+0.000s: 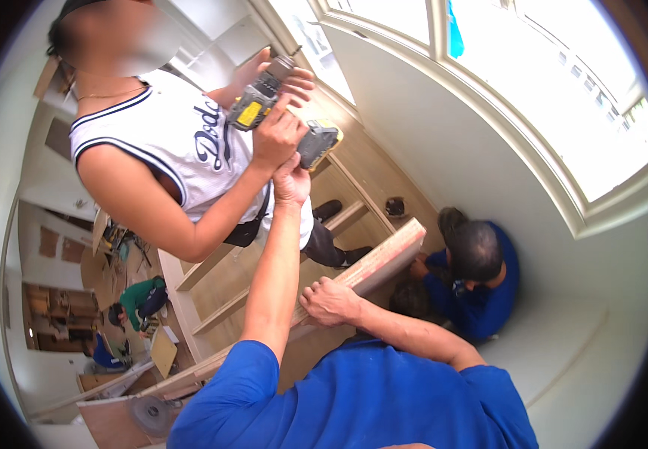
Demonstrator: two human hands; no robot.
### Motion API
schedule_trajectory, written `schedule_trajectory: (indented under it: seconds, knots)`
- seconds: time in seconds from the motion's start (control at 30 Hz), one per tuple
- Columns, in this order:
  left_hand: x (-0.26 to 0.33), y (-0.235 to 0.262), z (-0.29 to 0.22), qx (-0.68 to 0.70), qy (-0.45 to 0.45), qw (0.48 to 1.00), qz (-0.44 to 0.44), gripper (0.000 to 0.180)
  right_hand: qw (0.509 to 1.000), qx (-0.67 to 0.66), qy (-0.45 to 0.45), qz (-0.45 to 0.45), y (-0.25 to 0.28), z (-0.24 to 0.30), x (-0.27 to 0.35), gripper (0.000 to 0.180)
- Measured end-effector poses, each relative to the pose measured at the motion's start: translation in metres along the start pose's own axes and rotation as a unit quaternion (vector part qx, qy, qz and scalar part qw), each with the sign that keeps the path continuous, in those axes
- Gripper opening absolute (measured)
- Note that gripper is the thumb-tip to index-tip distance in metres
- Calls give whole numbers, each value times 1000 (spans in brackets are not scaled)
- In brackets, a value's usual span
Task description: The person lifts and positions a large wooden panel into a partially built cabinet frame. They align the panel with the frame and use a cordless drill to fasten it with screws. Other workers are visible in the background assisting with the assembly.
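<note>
My left hand [292,182] reaches up and forward, its fingers closed at the lower grip of a grey and yellow cordless drill [249,112], beside the battery. A co-worker in a white sleeveless jersey [182,135] also has a hand [279,136] around the drill's handle, and the other hand is raised behind the chuck. My right hand [331,301] is closed over the top edge of a long wooden panel [384,254] standing on edge in front of me. Its fingers bend over the far side, where their tips are partly hidden.
A person in blue [481,277] crouches by the curved wall past the panel's right end. A wooden frame with crosspieces [219,314] lies beyond the panel. Further left, a person in green [140,303] bends over boards. A grey round coil [152,414] sits at lower left. Windows [533,97] line the right.
</note>
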State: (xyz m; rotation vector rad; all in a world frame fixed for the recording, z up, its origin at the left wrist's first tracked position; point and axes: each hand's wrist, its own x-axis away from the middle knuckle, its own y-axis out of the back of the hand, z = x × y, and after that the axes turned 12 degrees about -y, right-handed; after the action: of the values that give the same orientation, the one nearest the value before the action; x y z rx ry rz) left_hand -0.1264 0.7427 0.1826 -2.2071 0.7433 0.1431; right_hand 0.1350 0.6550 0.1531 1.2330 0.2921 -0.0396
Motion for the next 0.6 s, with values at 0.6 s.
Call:
schedule_trajectory:
  seconds: [0.6]
  knots:
    - [78,-30,-77,7,252,928,275,40,1000,-15,-6,12,-19,14,-5,40]
